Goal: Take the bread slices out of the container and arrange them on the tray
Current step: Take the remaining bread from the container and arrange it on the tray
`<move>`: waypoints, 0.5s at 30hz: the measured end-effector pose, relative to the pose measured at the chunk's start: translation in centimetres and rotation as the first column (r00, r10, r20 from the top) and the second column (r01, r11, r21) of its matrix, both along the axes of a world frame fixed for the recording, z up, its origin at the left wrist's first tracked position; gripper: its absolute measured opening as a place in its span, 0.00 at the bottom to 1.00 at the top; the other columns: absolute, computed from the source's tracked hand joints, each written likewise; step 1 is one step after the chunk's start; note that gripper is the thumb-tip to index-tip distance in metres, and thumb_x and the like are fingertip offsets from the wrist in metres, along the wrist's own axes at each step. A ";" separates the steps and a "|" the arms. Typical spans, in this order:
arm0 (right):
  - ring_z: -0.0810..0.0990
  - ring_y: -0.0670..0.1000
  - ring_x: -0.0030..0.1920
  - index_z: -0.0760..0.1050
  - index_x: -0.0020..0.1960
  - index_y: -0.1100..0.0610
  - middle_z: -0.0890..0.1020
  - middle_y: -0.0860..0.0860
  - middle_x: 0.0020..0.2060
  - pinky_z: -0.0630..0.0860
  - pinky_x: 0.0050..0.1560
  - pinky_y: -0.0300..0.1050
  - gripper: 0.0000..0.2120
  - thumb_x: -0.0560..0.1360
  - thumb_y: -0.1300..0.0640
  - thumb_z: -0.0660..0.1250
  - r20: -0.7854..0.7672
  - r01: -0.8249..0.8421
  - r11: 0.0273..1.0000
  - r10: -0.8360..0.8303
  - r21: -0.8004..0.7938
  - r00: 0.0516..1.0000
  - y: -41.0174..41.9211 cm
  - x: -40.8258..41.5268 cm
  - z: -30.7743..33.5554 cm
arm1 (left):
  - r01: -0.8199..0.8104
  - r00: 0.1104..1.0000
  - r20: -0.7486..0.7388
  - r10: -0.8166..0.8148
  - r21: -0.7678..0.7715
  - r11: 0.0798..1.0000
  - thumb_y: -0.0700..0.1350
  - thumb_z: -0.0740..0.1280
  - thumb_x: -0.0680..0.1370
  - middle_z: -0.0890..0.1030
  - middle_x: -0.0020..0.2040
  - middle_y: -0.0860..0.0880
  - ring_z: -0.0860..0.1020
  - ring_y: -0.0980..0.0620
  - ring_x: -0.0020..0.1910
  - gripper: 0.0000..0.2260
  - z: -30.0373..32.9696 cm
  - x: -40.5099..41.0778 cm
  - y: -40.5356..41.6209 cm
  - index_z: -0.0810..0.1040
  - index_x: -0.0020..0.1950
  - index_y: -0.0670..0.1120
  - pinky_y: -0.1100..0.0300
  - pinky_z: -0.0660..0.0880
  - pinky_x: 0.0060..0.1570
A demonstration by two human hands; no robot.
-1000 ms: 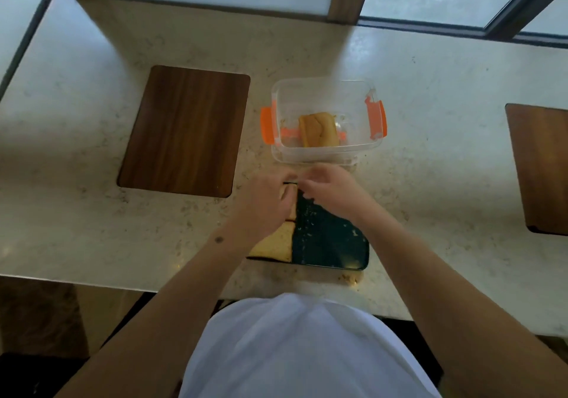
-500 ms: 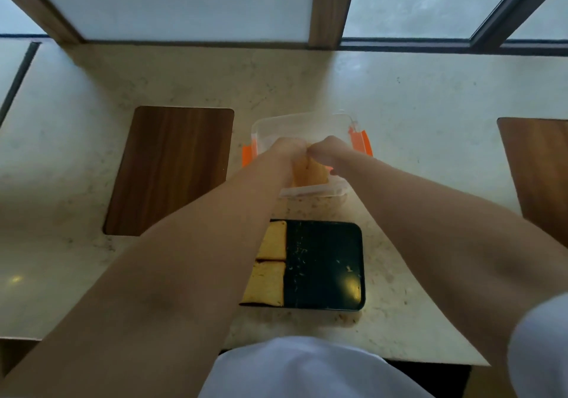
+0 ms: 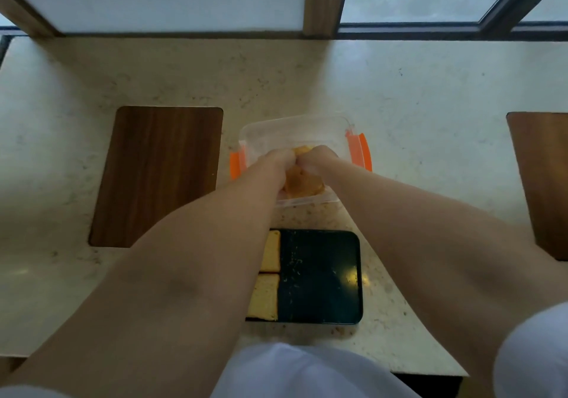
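Note:
A clear plastic container (image 3: 295,127) with orange side clips stands on the counter beyond a dark tray (image 3: 325,274). Both my hands reach into it. My left hand (image 3: 276,162) and my right hand (image 3: 318,159) meet over a stack of golden bread slices (image 3: 302,184) and pinch its top edge from either side. Two bread slices (image 3: 269,277) lie flat along the tray's left side, one behind the other, partly hidden by my left forearm. The rest of the tray is bare apart from crumbs.
A dark wooden board (image 3: 156,176) lies on the pale stone counter (image 3: 430,121) left of the container. Another wooden board (image 3: 544,179) sits at the right edge. A window frame runs along the back. My white clothing fills the bottom of the view.
Both hands left the tray, where they had set down a slice, and went forward into the container. They now close on the bread stack there. The view shifted so the tray sits lower.

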State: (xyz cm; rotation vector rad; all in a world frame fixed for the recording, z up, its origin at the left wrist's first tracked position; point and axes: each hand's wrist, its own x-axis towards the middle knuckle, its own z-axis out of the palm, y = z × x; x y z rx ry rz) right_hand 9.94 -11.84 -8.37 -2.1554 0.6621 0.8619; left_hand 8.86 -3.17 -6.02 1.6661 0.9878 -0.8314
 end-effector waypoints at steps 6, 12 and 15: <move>0.76 0.55 0.37 0.73 0.66 0.63 0.76 0.55 0.41 0.73 0.37 0.47 0.16 0.81 0.56 0.62 -0.065 -0.059 0.998 0.060 0.003 0.996 -0.4 0.0 1.2 | 0.057 0.998 -0.007 -0.057 0.046 0.997 0.42 0.67 0.79 0.79 0.60 0.38 0.79 0.37 0.57 0.16 -0.6 -0.1 0.8 0.76 0.66 0.40 0.41 0.77 0.57; 0.82 0.59 0.49 0.71 0.51 0.64 0.81 0.60 0.47 0.80 0.54 0.55 0.18 0.74 0.50 0.69 -0.227 0.015 0.996 0.004 0.083 0.974 -1.5 0.6 4.2 | 0.180 0.984 0.014 -0.180 0.038 0.983 0.42 0.64 0.81 0.71 0.38 0.40 0.72 0.44 0.40 0.13 2.9 0.5 1.4 0.70 0.40 0.38 0.50 0.73 0.52; 0.82 0.59 0.46 0.72 0.52 0.66 0.81 0.61 0.49 0.81 0.48 0.54 0.20 0.71 0.50 0.70 -0.236 0.057 0.988 -0.021 0.146 0.972 -2.1 0.6 6.4 | 0.111 0.994 0.028 -0.109 -0.081 0.990 0.41 0.62 0.81 0.78 0.39 0.38 0.79 0.41 0.38 0.11 4.7 0.6 1.7 0.72 0.41 0.37 0.46 0.80 0.52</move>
